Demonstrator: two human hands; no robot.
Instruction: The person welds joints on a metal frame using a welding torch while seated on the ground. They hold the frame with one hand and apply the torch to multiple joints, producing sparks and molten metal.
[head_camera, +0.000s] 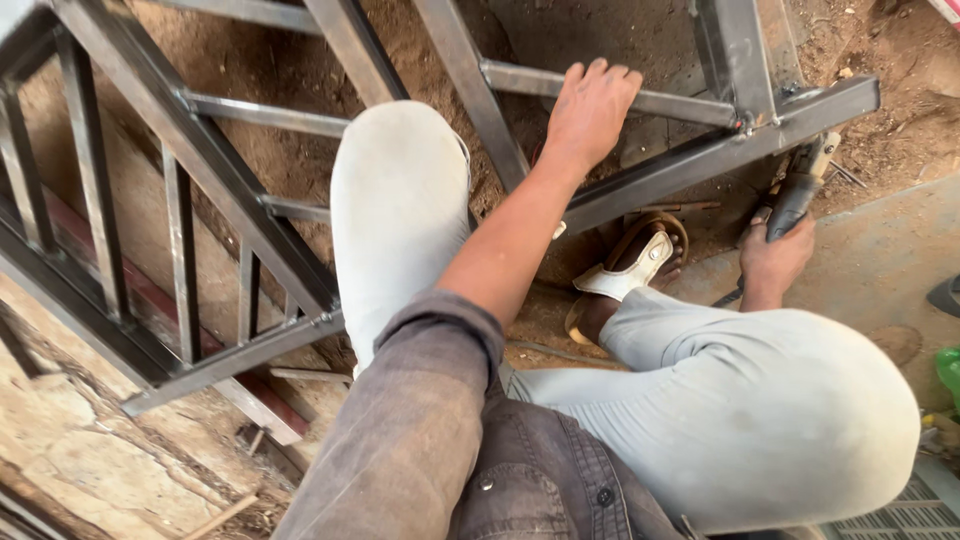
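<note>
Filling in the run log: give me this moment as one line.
left hand: flat on grey welded steel bar frame | right hand: grip on dark handheld power tool by frame corner | person crouched, white sandal on dirt

Grinder (797, 197) right of, below frame (690, 165)

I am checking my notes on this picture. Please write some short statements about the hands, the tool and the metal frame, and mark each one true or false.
1. The left hand rests on a bar of the metal frame. True.
2. The right hand holds a dark power tool. True.
3. The person is barefoot. False: a white sandal is on the visible foot.
4. The frame lies on a tiled floor. False: it lies over brown soil.
5. Both hands grip the tool. False: only the right hand does.
</note>
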